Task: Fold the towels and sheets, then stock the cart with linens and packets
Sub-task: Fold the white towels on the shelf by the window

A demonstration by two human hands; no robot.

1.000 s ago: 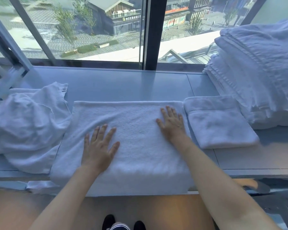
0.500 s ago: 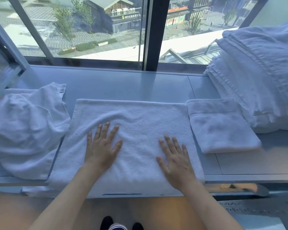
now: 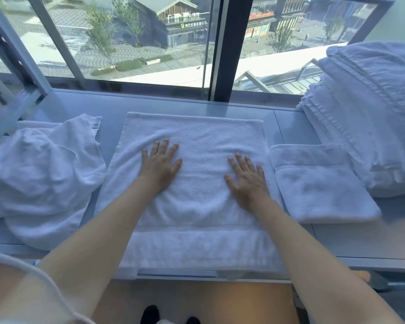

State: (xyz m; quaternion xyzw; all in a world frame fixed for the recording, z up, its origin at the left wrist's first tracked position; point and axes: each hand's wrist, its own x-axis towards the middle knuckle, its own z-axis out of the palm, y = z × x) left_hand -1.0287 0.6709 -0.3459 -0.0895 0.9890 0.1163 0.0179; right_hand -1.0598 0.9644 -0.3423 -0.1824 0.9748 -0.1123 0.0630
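A: What fills the picture, starting with the biggest thing?

B: A pale counter [image 3: 185, 106] runs across the whole frame below a window. At the far right sits a tall stack of folded linens [image 3: 369, 118]. At the left lies a crumpled heap of unfolded towels [image 3: 40, 174].

A: And the piece being worked on?

B: A white towel [image 3: 197, 141] lies flat in the centre of the frame, its near edge hanging slightly over the front of the counter. Just right of it, barely apart, rests a smaller folded towel [image 3: 320, 183].

A: What are the hands doing?

B: Both lie palm down on the flat towel. The left hand [image 3: 160, 163] sits left of centre, the right hand [image 3: 247, 181] right of centre and a little lower in the frame. Fingers are straight and spread; neither hand grasps anything, they only press.

A: How would that towel handle?

B: I judge it soft, limp and light, thick terry with no stiffness, so it will sag wherever it is unsupported. It grips itself rather than slipping. Nothing about it looks fragile.

A: Where should it be taken hold of?

B: Probably by pinching two corners of one short side, then carrying that side across to the opposite edge.
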